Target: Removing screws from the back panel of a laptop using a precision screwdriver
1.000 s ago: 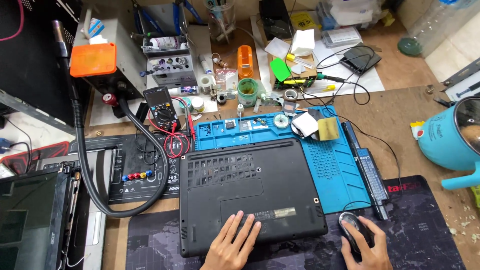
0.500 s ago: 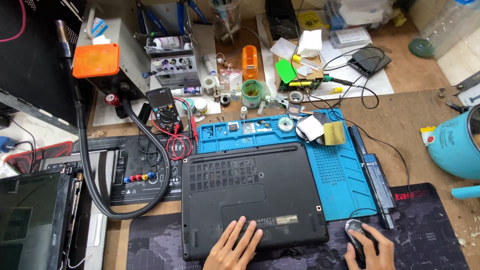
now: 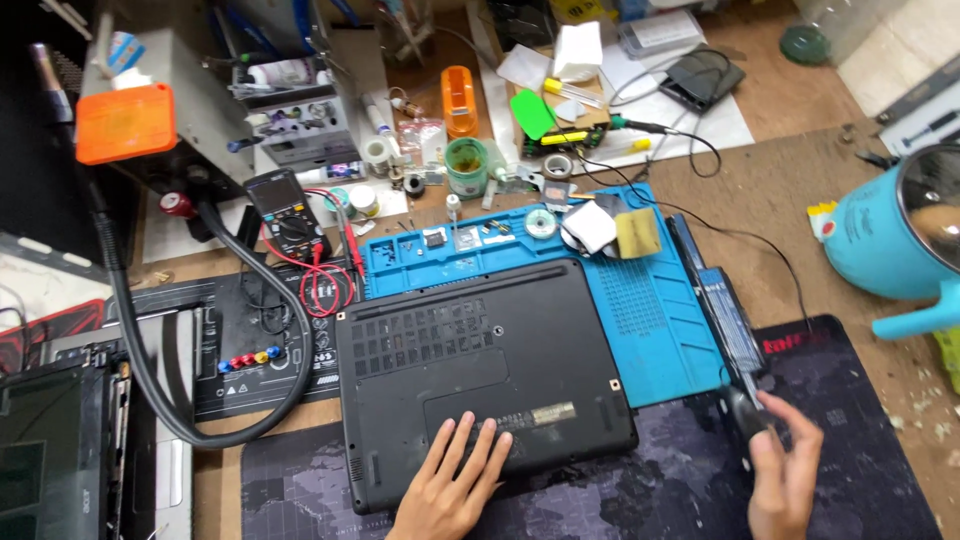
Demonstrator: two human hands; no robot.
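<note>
A black laptop (image 3: 480, 360) lies upside down, partly on a blue work mat (image 3: 660, 320) and partly on a dark desk mat (image 3: 860, 480). My left hand (image 3: 455, 490) rests flat on the laptop's near edge, fingers spread. To the right, my right hand (image 3: 785, 470) grips a small black object (image 3: 745, 412) on the dark mat; I cannot tell what the object is. It sits just below the near end of a long black battery (image 3: 720, 300) lying along the blue mat's right side.
A multimeter (image 3: 290, 215) with red leads and a thick black hose (image 3: 150, 380) lie to the left. Small parts, tape rolls and a green jar (image 3: 465, 165) crowd the far side. A turquoise pot (image 3: 890, 235) stands at the right. Another laptop (image 3: 50, 460) is at the lower left.
My right hand has closed tighter around the small black object and shifted slightly toward the battery's near end. My left hand stays flat on the laptop.
</note>
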